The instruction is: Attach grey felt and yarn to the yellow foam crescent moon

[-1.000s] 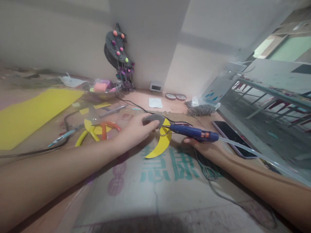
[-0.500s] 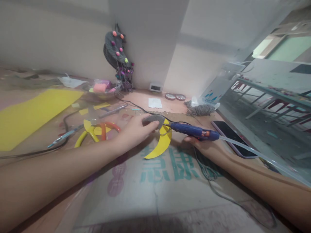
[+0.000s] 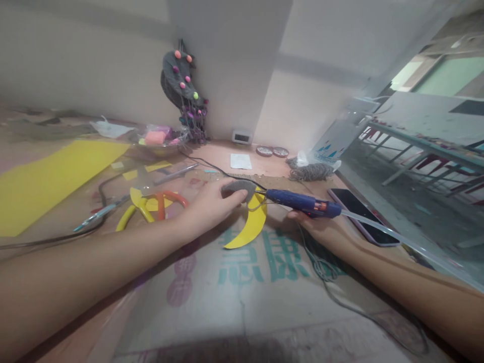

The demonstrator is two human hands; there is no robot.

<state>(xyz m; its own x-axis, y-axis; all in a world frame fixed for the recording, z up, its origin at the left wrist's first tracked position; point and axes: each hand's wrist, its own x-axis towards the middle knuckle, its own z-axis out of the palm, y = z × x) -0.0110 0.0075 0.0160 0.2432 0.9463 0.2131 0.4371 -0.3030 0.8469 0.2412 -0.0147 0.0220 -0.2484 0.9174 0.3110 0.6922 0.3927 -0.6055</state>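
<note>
My left hand [image 3: 209, 205] presses a grey fuzzy piece [image 3: 238, 187] onto the upper tip of a yellow crescent cut-out [image 3: 249, 225] that lies on printed cardboard [image 3: 242, 282]; its fingers are closed on the grey piece. My right hand [image 3: 315, 226] grips a blue glue gun [image 3: 302, 202]. The gun's nozzle points left and touches the crescent beside the grey piece. A clear glue stick [image 3: 381, 233] trails from the gun's back to the right.
A dark phone [image 3: 361, 216] lies right of the gun. Yellow and orange rings [image 3: 151, 204], a pen-like tool [image 3: 98, 212], a yellow sheet [image 3: 41, 176], a grey yarn bundle [image 3: 310, 171] and cables sit around. A dark decorated crescent [image 3: 181, 85] leans in the wall corner.
The glue gun has shifted slightly to the left, bringing its nozzle nearer the grey piece. My left hand stays on the grey piece.
</note>
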